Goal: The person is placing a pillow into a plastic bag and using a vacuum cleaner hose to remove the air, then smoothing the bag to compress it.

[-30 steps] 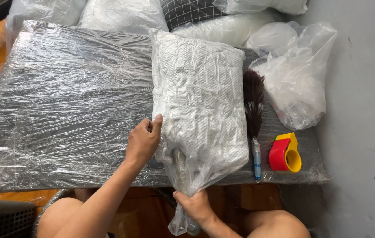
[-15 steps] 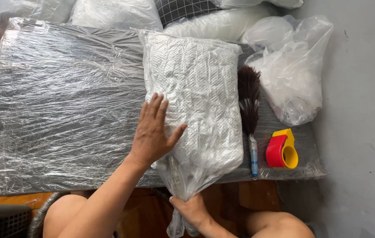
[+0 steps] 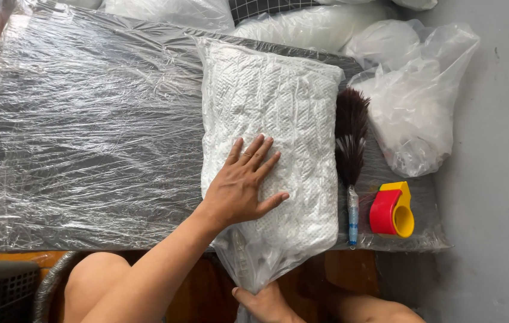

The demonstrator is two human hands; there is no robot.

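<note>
Head view: we're pressing left hand (image 3: 244, 191) flat, fingers spread, on bagged pillow (image 3: 269, 143); right hand (image 3: 266, 302) is pinching bag neck. Trapped air risks bursting plastic.

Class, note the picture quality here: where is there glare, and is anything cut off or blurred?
Head view: daylight glares off the plastic-wrapped table; the left hand on the bagged white textile is sharp; the right hand is cut off by the bottom edge; no obvious blur.
</note>
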